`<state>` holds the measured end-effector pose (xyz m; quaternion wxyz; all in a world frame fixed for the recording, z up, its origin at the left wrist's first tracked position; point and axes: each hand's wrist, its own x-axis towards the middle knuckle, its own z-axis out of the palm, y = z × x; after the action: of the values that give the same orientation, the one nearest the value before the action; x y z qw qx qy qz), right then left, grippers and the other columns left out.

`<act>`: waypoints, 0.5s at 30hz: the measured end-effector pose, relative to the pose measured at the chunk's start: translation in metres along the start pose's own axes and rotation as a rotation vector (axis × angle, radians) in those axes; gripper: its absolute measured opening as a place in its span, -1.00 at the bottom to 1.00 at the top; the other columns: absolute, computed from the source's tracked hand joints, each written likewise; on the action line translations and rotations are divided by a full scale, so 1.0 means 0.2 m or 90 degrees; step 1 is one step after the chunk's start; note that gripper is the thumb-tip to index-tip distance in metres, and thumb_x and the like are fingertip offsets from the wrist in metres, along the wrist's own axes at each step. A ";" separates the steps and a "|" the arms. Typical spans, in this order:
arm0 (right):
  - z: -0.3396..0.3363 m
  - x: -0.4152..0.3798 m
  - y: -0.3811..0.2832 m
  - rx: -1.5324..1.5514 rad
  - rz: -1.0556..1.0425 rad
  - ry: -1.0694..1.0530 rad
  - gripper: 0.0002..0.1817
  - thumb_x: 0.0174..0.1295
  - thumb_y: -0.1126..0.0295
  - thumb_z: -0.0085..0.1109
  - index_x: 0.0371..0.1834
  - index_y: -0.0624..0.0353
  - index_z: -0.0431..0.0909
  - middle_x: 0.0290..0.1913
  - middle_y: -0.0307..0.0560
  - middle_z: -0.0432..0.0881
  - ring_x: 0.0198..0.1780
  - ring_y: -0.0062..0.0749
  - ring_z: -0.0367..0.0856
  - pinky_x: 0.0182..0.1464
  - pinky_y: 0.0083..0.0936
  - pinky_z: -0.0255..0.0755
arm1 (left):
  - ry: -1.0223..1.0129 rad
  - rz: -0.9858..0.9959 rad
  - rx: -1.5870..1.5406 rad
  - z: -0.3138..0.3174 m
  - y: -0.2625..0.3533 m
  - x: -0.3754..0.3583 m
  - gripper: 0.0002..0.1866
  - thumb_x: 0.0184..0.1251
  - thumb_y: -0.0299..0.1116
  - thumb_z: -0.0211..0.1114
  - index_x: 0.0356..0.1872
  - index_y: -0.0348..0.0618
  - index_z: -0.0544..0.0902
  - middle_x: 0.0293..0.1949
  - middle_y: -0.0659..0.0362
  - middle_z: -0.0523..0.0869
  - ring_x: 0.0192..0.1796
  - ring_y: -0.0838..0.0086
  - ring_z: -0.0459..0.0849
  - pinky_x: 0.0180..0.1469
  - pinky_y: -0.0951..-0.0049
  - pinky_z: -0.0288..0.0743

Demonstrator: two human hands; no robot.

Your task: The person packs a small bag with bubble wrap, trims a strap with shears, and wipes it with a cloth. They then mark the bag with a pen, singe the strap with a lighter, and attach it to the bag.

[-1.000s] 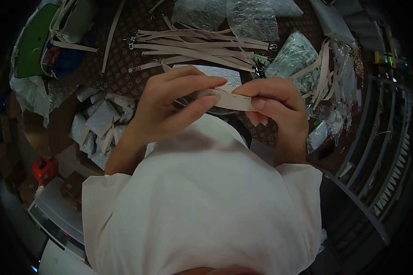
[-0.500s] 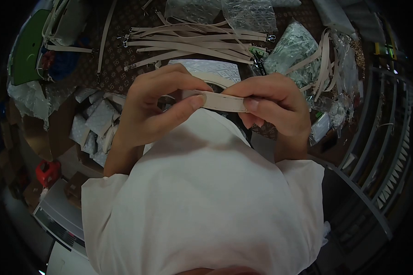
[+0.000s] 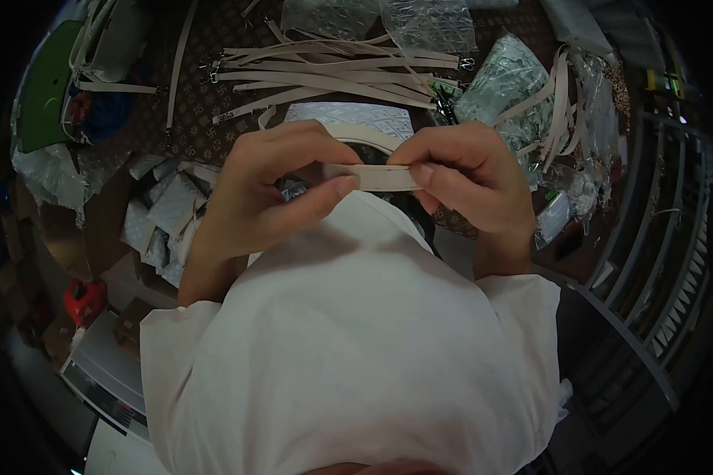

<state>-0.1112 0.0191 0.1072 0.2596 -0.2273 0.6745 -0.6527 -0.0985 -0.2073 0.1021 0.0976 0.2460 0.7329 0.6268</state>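
Note:
A cream strap (image 3: 384, 179) with a stitched edge is stretched between my two hands, in front of my chest. My left hand (image 3: 281, 186) pinches it between thumb and fingers on the left. On the right, my right hand (image 3: 463, 172) grips it the same way, thumb on the near face. More of the band curves up behind the pinched stretch, and its ends are hidden. Just beyond my hands lies a white quilted packet (image 3: 348, 115). Several cream straps with metal clips (image 3: 325, 77) are piled across the patterned table behind it.
Clear plastic bags (image 3: 503, 83) and a bundle of looped straps (image 3: 561, 107) lie at the right. Wrapped packets (image 3: 162, 210) fill a box at the left, near a green panel (image 3: 47, 87). A red container (image 3: 85, 301) stands lower left; metal racking (image 3: 638, 261) rises at the right.
My hands have drawn slightly closer together along the strap. The strap has tilted a little, so its pinched stretch looks shorter and more level. Both hands keep their grip.

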 end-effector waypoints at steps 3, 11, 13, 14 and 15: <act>-0.03 0.00 0.03 -0.022 -0.017 -0.023 -0.78 0.07 0.60 -0.14 -0.34 0.39 0.55 -0.67 -0.23 0.47 -0.66 -0.70 0.39 -0.63 -0.75 0.18 | -0.094 -0.068 -0.005 0.00 0.02 0.03 -0.88 0.07 -0.56 0.27 -0.33 -0.29 0.61 -0.54 0.19 0.58 -0.55 0.60 0.50 -0.51 0.62 0.38; -0.08 -0.05 0.19 -0.223 -0.133 0.296 -0.80 0.05 0.47 0.17 -0.25 0.29 0.51 -0.39 -0.20 0.53 -0.41 -0.60 0.48 -0.36 -0.69 0.34 | -0.198 -0.381 -0.142 0.14 -0.05 0.24 -0.75 0.31 -0.35 0.11 -0.51 -0.29 0.54 -0.70 0.30 0.46 -0.65 0.72 0.35 -0.61 0.68 0.17; -0.10 -0.12 0.30 -0.313 -0.200 0.447 -0.77 0.05 0.44 0.23 -0.24 0.27 0.50 -0.30 -0.19 0.54 -0.33 -0.58 0.49 -0.28 -0.66 0.37 | -0.169 -0.353 -0.094 0.17 -0.16 0.29 -0.67 0.33 -0.24 0.12 -0.58 -0.24 0.54 -0.76 0.34 0.38 -0.69 0.76 0.27 -0.64 0.68 0.03; -0.11 -0.17 0.36 -0.319 -0.146 0.565 -0.78 0.07 0.43 0.23 -0.23 0.26 0.50 -0.26 -0.18 0.54 -0.30 -0.57 0.49 -0.23 -0.64 0.37 | -0.092 -0.327 -0.049 0.18 -0.18 0.33 -0.63 0.33 -0.20 0.12 -0.61 -0.22 0.54 -0.77 0.34 0.37 -0.70 0.76 0.26 -0.65 0.68 0.02; -0.12 -0.22 0.43 -0.319 -0.093 0.679 -0.78 0.08 0.43 0.23 -0.23 0.26 0.50 -0.23 -0.17 0.53 -0.26 -0.56 0.49 -0.17 -0.62 0.38 | -0.009 -0.300 -0.004 0.20 -0.21 0.36 -0.60 0.33 -0.16 0.12 -0.64 -0.21 0.53 -0.79 0.34 0.36 -0.71 0.75 0.25 -0.65 0.69 0.01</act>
<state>-0.0899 0.0694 0.0247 -0.2222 0.0320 0.8282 -0.5136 -0.1520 -0.1417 0.0654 0.2474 0.0719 0.7672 0.5874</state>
